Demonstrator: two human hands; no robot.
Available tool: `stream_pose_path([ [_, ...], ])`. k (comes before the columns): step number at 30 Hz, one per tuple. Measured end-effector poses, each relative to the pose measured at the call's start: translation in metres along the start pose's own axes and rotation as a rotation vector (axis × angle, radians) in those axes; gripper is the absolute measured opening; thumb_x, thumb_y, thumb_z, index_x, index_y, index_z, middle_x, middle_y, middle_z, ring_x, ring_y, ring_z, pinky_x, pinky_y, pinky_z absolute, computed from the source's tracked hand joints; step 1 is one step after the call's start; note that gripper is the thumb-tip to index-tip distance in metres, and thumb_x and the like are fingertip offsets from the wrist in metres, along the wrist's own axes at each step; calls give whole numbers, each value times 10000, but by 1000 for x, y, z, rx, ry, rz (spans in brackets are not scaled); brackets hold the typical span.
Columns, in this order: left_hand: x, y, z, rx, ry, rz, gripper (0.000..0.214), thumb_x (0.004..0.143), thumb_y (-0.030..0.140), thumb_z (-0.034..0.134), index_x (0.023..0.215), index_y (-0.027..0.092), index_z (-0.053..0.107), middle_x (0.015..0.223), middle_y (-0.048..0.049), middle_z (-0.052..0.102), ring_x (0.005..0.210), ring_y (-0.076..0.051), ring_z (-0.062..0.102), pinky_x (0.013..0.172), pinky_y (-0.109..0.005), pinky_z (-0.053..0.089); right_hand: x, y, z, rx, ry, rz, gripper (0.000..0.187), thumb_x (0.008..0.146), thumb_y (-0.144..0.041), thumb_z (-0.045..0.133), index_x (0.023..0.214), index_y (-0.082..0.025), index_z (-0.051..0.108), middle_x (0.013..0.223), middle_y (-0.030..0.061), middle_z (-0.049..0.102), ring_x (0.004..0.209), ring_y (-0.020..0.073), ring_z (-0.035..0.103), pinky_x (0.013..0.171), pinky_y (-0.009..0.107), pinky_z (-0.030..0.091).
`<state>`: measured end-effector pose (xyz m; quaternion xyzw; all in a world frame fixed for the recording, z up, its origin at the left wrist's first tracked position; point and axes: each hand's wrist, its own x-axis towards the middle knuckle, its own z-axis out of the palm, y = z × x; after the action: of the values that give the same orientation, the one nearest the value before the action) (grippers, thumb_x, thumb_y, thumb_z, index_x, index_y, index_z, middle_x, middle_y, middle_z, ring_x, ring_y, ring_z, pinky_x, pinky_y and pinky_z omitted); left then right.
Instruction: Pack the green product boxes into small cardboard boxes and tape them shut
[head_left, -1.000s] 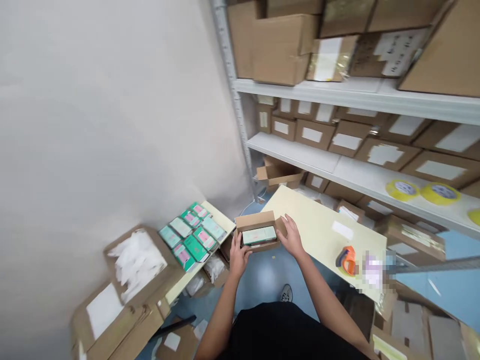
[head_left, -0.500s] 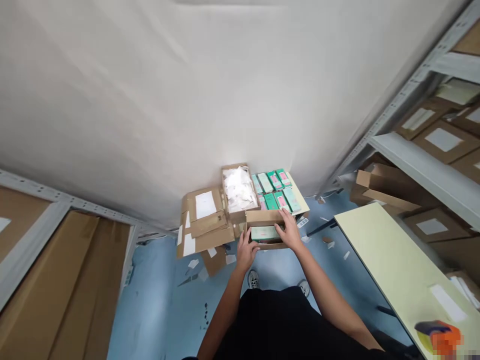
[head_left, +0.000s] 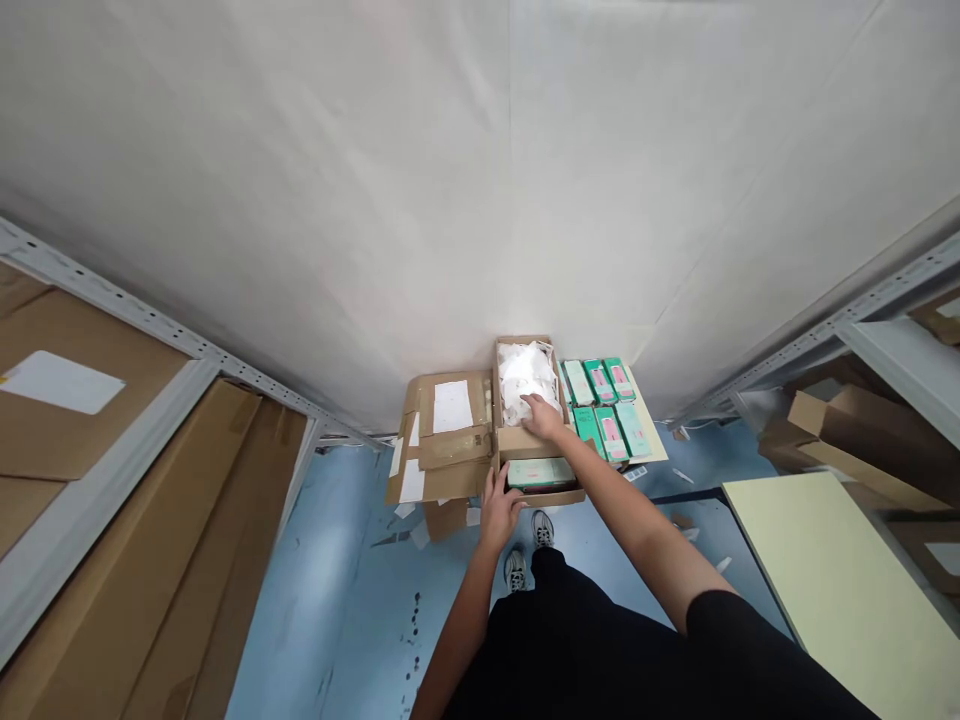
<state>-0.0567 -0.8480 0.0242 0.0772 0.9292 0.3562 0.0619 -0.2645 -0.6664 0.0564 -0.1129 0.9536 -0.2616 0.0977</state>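
My left hand (head_left: pixel 498 512) grips the left side of an open cardboard box (head_left: pixel 566 497), with the thumb by the box's front edge. Inside that box lies a pale green carton (head_left: pixel 538 472). Just beyond stands a second cardboard box (head_left: pixel 525 441) full of crumpled white paper (head_left: pixel 525 375). My right hand (head_left: pixel 543 416) reaches over into it, fingers curled onto the paper and fingertips partly hidden. To the right, several green cartons with pink fronts (head_left: pixel 606 432) stand in rows on a pale tabletop (head_left: pixel 654 440).
Flattened cardboard (head_left: pixel 450 445) with white labels lies left of the boxes. Metal shelving (head_left: pixel 172 400) with large cartons rises at left, and more shelves (head_left: pixel 885 340) at right. A pale yellow table (head_left: pixel 840 570) stands at lower right. Paper scraps litter the blue floor (head_left: pixel 330 590).
My right hand has left the carton box and moved forward into the box of white paper. My left hand stays on the carton box. The camera view has turned left.
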Motion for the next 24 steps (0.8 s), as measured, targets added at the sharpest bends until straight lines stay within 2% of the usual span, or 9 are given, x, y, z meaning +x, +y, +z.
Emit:
stream_pose_path([
  [2, 4, 1, -1, -2, 8, -24, 153, 922, 229, 634, 885, 229, 783, 1719, -21, 339, 1614, -404, 182, 1259, -586, 341, 30, -3, 7, -75, -56, 11, 778, 829, -208, 754, 1564, -216, 499, 1628, 181, 450, 1309, 326, 631, 1085, 399, 505],
  [5, 9, 1, -2, -3, 33, -55, 141, 911, 198, 640, 899, 225, 777, 1725, -11, 325, 1619, -386, 177, 1260, -582, 344, 65, 1, 17, -127, -248, -32, 945, 734, -208, 852, 1591, -279, 462, 1703, 163, 335, 1243, 315, 684, 1045, 363, 520],
  [6, 11, 0, -3, -2, 38, -55, 141, 906, 183, 641, 904, 223, 776, 1728, -7, 320, 1622, -377, 170, 1262, -578, 341, 74, 3, 20, -138, -306, -58, 945, 729, -215, 857, 1588, -286, 469, 1712, 154, 322, 1228, 307, 695, 1041, 350, 518],
  [8, 14, -1, -3, 2, 39, -47, 147, 893, 154, 646, 908, 220, 777, 1727, -1, 322, 1627, -359, 159, 1275, -567, 326, 87, 8, 26, -171, -351, -101, 793, 783, -205, 803, 1532, -263, 552, 1665, 136, 418, 1220, 288, 698, 1045, 321, 503],
  [10, 17, -1, -3, 3, 27, -45, 147, 882, 145, 658, 910, 220, 781, 1719, -2, 339, 1630, -347, 156, 1286, -561, 311, 96, 11, 31, -211, -323, -113, 582, 846, -146, 701, 1424, -205, 662, 1518, 136, 592, 1223, 274, 687, 1045, 297, 483],
  [12, 18, 0, -3, 2, 10, -55, 147, 875, 149, 670, 920, 224, 789, 1712, -4, 352, 1631, -342, 156, 1290, -565, 303, 101, 13, 33, -236, -289, -102, 476, 859, -79, 623, 1318, -155, 729, 1363, 153, 697, 1205, 271, 684, 1024, 285, 475],
  [17, 17, 1, -3, -1, -15, -66, 142, 863, 151, 689, 928, 221, 795, 1716, -21, 345, 1627, -362, 164, 1283, -573, 304, 102, 12, 28, -266, -209, -69, 413, 860, -22, 536, 1199, -88, 762, 1231, 204, 745, 1089, 270, 701, 950, 302, 483],
  [21, 15, -5, -8, -12, -8, -51, 127, 877, 164, 682, 913, 222, 789, 1723, -20, 334, 1621, -387, 172, 1259, -604, 331, 92, 10, 16, -259, -111, -79, 468, 906, -47, 485, 1305, -111, 720, 1262, 167, 739, 1103, 239, 672, 972, 285, 469],
  [24, 13, -13, -11, -27, 19, -30, 142, 878, 152, 664, 884, 231, 782, 1722, -2, 334, 1618, -395, 181, 1250, -622, 344, 78, 9, 6, -207, 26, -112, 555, 909, -45, 475, 1428, -139, 650, 1239, 146, 725, 1077, 226, 662, 965, 277, 466],
])
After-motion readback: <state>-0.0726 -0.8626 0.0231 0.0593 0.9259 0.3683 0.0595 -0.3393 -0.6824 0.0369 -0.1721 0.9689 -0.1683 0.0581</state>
